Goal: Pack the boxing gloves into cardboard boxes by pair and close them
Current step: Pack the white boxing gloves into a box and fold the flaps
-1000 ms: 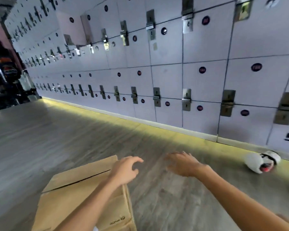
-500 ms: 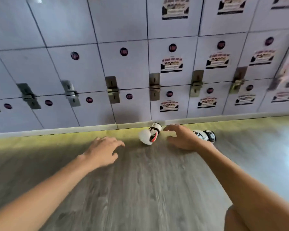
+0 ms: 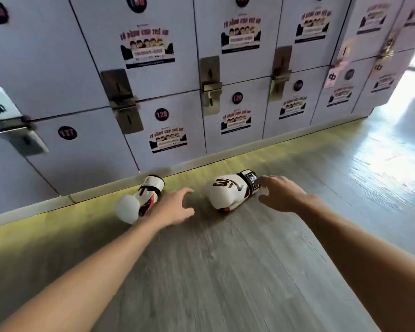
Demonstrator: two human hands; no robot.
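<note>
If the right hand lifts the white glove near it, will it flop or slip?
The right glove looks thickly padded, so it probably keeps its shape. Its smooth skin may slip; the strapped cuff by the right hand seems safer.

Both arms outstretched; left hand (image 3: 175,208) and right hand (image 3: 283,196) spread, fingers (image 3: 265,179) loose.

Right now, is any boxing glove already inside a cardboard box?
No, the left glove and the right glove both lie on the floor by the lockers.
</note>
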